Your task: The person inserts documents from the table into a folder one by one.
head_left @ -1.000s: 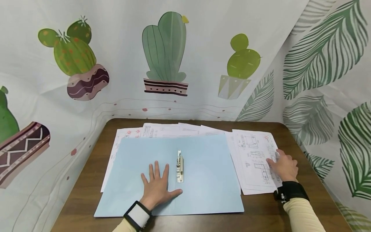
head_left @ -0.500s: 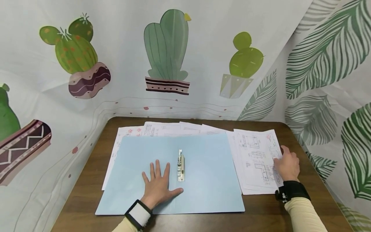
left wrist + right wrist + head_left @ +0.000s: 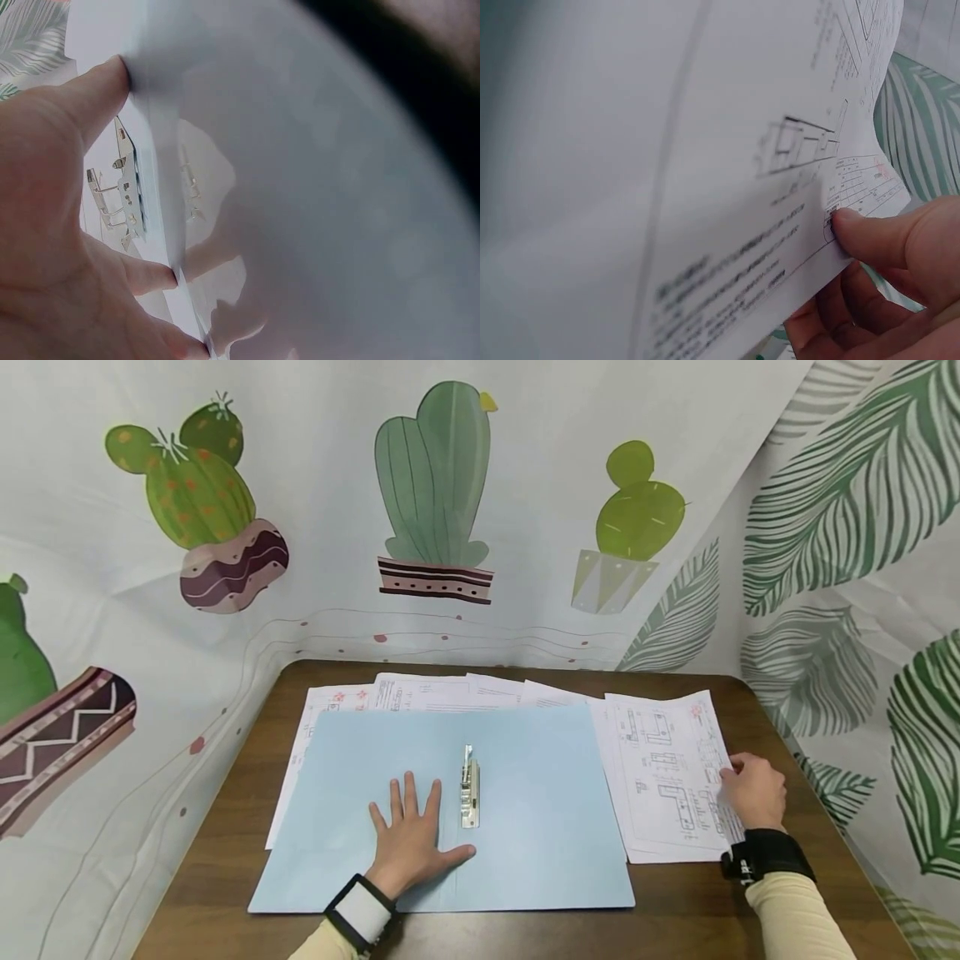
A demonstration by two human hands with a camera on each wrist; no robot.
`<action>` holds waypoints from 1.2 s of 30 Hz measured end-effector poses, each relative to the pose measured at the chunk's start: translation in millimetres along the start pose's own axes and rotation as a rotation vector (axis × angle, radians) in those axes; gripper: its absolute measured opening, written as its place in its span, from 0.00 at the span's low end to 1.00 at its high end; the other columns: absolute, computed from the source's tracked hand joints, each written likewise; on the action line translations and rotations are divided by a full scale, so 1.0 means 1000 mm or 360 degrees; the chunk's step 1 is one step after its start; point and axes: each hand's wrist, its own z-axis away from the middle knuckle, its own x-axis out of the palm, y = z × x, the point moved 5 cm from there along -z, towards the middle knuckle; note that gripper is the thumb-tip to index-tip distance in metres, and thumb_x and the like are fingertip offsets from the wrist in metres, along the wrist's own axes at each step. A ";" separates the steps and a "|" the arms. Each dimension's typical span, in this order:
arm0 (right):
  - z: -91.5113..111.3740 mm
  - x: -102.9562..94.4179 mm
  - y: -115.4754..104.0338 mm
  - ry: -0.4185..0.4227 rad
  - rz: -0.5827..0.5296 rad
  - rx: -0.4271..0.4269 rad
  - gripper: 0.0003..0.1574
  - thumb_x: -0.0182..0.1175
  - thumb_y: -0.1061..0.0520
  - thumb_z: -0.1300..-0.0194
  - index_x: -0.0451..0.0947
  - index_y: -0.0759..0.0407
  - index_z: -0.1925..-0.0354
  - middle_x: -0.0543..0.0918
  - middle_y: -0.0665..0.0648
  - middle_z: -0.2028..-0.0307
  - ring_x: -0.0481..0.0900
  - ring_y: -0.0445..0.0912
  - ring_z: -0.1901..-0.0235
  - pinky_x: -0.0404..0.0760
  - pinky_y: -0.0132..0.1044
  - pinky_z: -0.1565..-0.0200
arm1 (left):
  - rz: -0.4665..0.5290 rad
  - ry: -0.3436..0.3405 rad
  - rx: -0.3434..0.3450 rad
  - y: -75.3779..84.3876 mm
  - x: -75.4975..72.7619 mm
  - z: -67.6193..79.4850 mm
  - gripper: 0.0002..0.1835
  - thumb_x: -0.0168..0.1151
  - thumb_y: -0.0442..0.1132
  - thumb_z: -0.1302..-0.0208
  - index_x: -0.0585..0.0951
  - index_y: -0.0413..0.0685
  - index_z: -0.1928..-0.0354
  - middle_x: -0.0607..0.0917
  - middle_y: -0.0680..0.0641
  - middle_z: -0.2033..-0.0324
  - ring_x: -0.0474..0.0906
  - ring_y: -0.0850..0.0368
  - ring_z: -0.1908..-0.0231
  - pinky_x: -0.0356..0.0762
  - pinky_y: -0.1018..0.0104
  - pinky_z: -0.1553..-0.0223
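Observation:
A light blue folder (image 3: 540, 810) lies spread flat on the table, with a metal lever clip (image 3: 470, 789) near its middle. My left hand (image 3: 408, 843) rests on the folder's left half, fingers spread, the thumb pointing toward the clip's lower end. In the left wrist view the fingertips touch the folder's smooth surface. To the right of the folder, my right hand (image 3: 753, 793) pinches the right edge of a sheet of paper (image 3: 660, 777) printed with technical drawings. The right wrist view shows the thumb (image 3: 870, 236) on top of the paper and the curled fingers beneath.
More printed sheets (image 3: 442, 692) stick out from behind and under the folder along its top and left side. The brown wooden table (image 3: 555, 935) ends at a cloth backdrop (image 3: 322, 527) printed with cacti and leaves.
My right hand has shifted a little to the right and now pinches the paper's edge, where its thumb lay farther in before. The sheet's right side has lifted slightly. My left hand stays put.

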 end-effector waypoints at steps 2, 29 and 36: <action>-0.001 0.001 0.001 -0.0028 0.0016 0.0008 0.24 0.56 0.62 0.27 0.71 0.70 0.36 0.79 0.76 0.54 0.77 0.71 0.58 0.73 0.62 0.61 | 0.0000 0.0001 0.0000 0.000 0.000 0.000 0.63 0.73 0.75 0.56 0.66 0.42 0.24 0.51 0.22 0.24 0.41 0.21 0.25 0.37 0.15 0.37; 0.003 -0.050 0.000 0.0189 -0.0145 -0.0042 0.23 0.53 0.57 0.22 0.75 0.75 0.40 0.81 0.77 0.49 0.78 0.67 0.54 0.68 0.50 0.61 | 0.0029 -0.0001 0.0003 0.000 0.000 0.000 0.63 0.73 0.75 0.56 0.66 0.42 0.24 0.51 0.23 0.24 0.41 0.21 0.25 0.36 0.15 0.37; 0.001 -0.075 -0.003 0.0282 -0.0180 -0.0059 0.24 0.54 0.57 0.22 0.75 0.74 0.39 0.81 0.76 0.47 0.79 0.64 0.56 0.66 0.39 0.66 | 0.0009 -0.0001 0.0005 -0.001 0.001 0.000 0.63 0.73 0.75 0.55 0.66 0.42 0.24 0.51 0.23 0.24 0.41 0.21 0.25 0.37 0.15 0.37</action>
